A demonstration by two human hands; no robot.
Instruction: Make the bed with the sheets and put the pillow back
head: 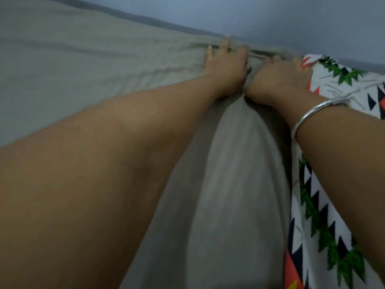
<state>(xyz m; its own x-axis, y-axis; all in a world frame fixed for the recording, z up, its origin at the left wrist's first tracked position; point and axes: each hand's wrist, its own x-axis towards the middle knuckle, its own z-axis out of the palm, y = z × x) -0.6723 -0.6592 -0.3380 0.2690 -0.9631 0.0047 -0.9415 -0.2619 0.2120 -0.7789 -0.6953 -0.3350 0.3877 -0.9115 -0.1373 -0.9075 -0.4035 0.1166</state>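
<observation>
A plain grey-beige sheet (87,65) covers most of the bed and bunches into folds at its far edge. My left hand (226,65) lies on that far edge by the wall, fingers stretched forward and pressing on the bunched cloth. Right beside it, my right hand (279,77) has its fingers curled into the sheet's gathered edge; a silver bangle sits on that wrist. A patterned cloth (325,205) in white, green, black and orange lies along the right side, partly under my right forearm. No pillow is in view.
A pale blue-grey wall (270,19) runs directly behind the bed's far edge, close to both hands. A dark strip shows between wall and sheet at upper left. My two forearms fill much of the foreground.
</observation>
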